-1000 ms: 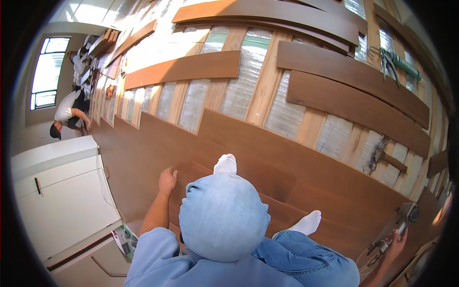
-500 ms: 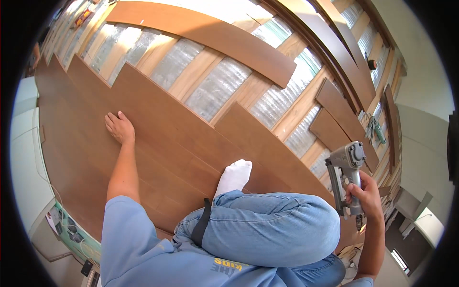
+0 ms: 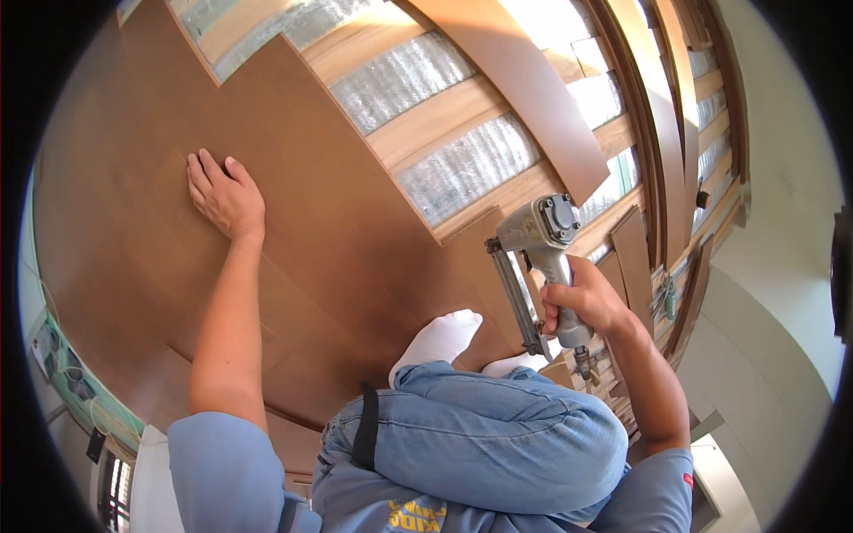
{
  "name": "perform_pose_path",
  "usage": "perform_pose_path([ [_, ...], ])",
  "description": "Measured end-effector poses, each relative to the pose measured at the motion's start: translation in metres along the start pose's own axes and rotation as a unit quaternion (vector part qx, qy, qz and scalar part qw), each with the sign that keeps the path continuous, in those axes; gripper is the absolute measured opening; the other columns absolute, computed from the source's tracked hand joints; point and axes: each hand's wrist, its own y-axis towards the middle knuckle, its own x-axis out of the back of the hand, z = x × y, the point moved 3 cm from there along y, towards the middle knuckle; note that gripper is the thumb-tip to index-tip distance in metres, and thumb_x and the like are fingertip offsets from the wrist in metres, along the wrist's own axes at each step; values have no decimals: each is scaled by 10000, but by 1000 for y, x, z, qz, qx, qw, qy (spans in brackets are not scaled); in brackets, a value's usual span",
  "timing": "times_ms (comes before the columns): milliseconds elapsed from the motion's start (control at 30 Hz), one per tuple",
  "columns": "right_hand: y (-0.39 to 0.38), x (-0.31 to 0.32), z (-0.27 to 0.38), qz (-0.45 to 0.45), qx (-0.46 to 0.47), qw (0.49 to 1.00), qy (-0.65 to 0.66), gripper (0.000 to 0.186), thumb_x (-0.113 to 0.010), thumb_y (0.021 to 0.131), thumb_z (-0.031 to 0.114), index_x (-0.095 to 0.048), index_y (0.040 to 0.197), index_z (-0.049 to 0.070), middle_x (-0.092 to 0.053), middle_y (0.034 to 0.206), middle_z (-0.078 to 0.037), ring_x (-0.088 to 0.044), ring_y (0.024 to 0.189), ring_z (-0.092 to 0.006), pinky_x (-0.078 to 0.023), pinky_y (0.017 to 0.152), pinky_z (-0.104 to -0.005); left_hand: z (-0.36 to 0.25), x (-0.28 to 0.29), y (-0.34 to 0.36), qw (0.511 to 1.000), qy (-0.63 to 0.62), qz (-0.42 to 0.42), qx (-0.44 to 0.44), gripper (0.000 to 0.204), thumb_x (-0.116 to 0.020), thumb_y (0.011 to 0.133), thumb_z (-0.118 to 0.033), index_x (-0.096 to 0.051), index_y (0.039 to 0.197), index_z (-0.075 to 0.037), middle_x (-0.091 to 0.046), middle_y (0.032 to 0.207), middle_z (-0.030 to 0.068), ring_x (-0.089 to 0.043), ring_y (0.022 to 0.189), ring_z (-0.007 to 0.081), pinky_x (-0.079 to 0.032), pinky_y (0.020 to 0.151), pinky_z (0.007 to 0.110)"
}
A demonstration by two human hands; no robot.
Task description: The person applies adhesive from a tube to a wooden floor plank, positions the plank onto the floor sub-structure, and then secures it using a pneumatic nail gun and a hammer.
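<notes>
My left hand (image 3: 227,194) rests flat on the brown wood floorboards (image 3: 293,204), fingers stretched out and holding nothing. In my right hand (image 3: 582,298) is a silver pneumatic nail gun (image 3: 546,235), gripped round its handle and held up above the floor near my feet. The gun's magazine (image 3: 520,298) points toward my feet, and an air fitting (image 3: 584,360) shows at the handle's lower end. Beyond the stepped edge of the laid boards lie wooden joists (image 3: 435,120) with silver foil sheeting (image 3: 475,169) between them.
A loose plank (image 3: 524,89) lies across the joists. More long planks (image 3: 653,133) are stacked at the far right, with short board pieces (image 3: 629,253) and a green-handled tool (image 3: 670,300) nearby. Cables (image 3: 107,413) run along the left wall. My socked foot (image 3: 440,342) is on the boards.
My view has shifted, with the laid boards and joists appearing closer. My right hand has brought the nail gun leftward and up, nearer the middle. The left hand stays flat on the boards.
</notes>
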Motion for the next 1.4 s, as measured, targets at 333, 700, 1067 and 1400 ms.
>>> perform_pose_path([
  [333, 59, -14, 24, 37, -37, 998, -21, 210, -621, 891, 47, -529, 1032, -78, -573, 676, -81, -620, 543, -189, -595, 563, -380, -3, 2, 3, 1000, -4, 16, 20, 556, -480, 1077, -376, -491, 1551, -85, -401, 1659, 91, -369, 1507, 328, -297, 1237, 492],
  [700, 73, -27, 44, 50, -67, 992, -92, 111, -576, 871, 53, -583, 853, -56, -597, 621, -91, -615, 499, -181, -525, 483, -328, -6, 5, 3, 1000, 0, -6, 1, 533, -540, 1042, -331, -549, 1485, -34, -474, 1593, 154, -422, 1471, 348, -332, 1206, 511],
  [1067, 70, -9, 57, 30, -70, 984, -164, 191, -595, 893, 97, -570, 980, -71, -603, 653, -90, -623, 511, -174, -525, 497, -329, -6, 2, 2, 1000, -8, -5, 8, 538, -507, 1064, -362, -535, 1512, -66, -453, 1620, 111, -404, 1478, 339, -323, 1218, 500],
  [1400, 68, 16, 56, 9, -68, 979, -190, 156, -568, 832, 65, -580, 895, -77, -611, 636, -93, -626, 495, -188, -523, 495, -332, -4, 1, 1, 1000, -3, 4, 12, 541, -493, 1070, -360, -515, 1533, -81, -424, 1643, 101, -399, 1478, 339, -320, 1222, 498],
])
